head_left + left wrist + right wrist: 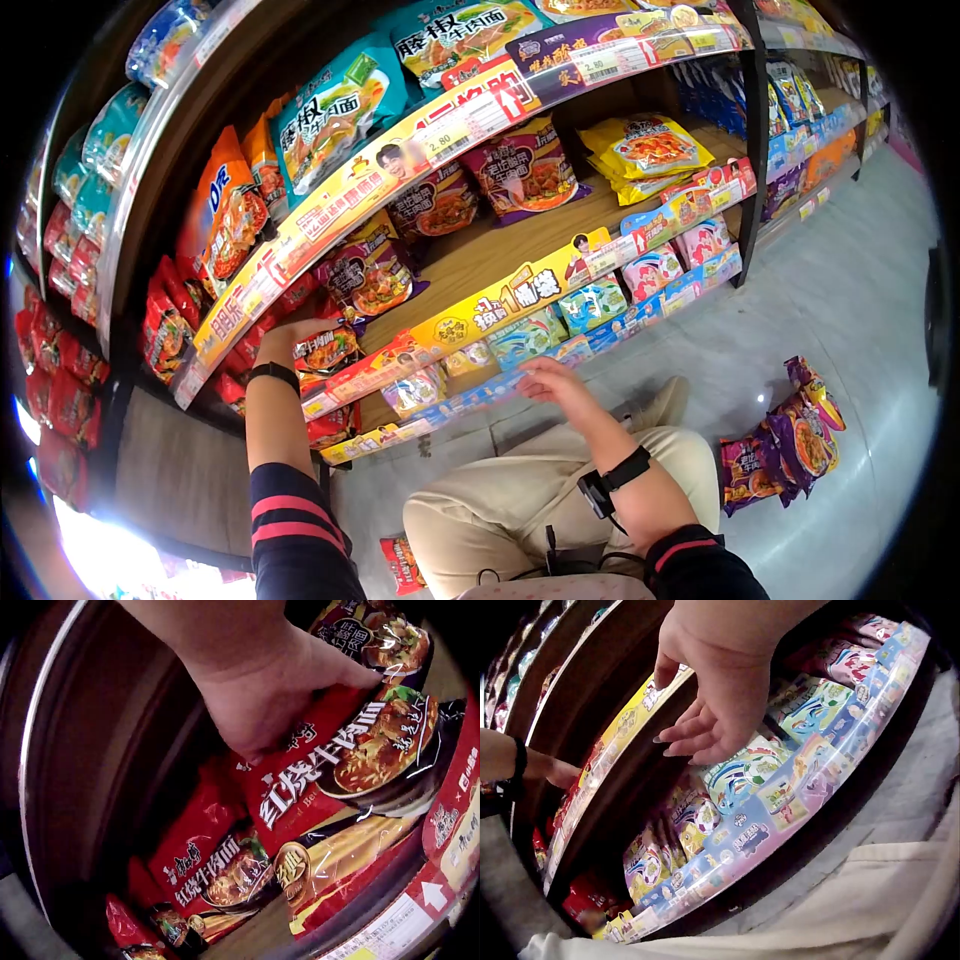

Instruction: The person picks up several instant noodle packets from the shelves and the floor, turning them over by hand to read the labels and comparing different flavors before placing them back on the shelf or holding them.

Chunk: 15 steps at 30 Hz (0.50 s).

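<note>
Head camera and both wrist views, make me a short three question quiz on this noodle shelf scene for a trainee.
1. True or false: the left hand grips a red noodle pack on the shelf.
2. Multiple choice: where is the right hand? A) flat on the floor B) open, beside the blue price strip of the lowest shelf C) holding a purple pack
3. Fill in: the loose purple packs lie on the ____.

Key
1. True: its grip closes on the pack's upper part.
2. B: the fingers are relaxed and hold nothing.
3. floor, to the person's right.
</note>
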Each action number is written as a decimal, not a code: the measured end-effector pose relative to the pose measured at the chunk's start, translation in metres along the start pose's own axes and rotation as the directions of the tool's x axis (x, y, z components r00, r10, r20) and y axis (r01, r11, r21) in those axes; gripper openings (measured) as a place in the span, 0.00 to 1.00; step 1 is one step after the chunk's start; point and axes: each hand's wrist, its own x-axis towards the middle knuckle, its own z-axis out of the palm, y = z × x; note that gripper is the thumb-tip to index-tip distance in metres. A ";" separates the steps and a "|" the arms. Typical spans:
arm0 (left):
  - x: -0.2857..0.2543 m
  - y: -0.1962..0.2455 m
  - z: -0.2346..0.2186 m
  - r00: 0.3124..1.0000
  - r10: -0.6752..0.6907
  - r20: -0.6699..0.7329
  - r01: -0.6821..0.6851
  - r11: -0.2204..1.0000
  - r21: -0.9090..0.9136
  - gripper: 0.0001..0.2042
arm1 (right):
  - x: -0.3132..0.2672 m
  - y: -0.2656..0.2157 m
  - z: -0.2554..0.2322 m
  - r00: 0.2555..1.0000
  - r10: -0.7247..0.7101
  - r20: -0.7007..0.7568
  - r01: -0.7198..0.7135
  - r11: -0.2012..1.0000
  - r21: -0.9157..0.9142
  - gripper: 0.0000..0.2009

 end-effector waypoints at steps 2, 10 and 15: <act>0.001 -0.002 -0.004 1.000 -0.001 0.021 0.001 1.000 0.013 0.28 | 0.000 0.000 0.001 1.000 -0.004 0.000 0.004 1.000 0.012 0.11; -0.011 0.002 -0.038 0.964 -0.103 0.245 0.083 0.992 0.093 0.27 | 0.001 0.001 0.001 1.000 -0.002 0.002 0.002 1.000 0.000 0.12; -0.068 0.042 -0.047 0.982 -0.081 0.170 0.048 0.981 0.187 0.27 | 0.001 0.001 0.002 1.000 -0.016 -0.001 0.016 1.000 0.000 0.12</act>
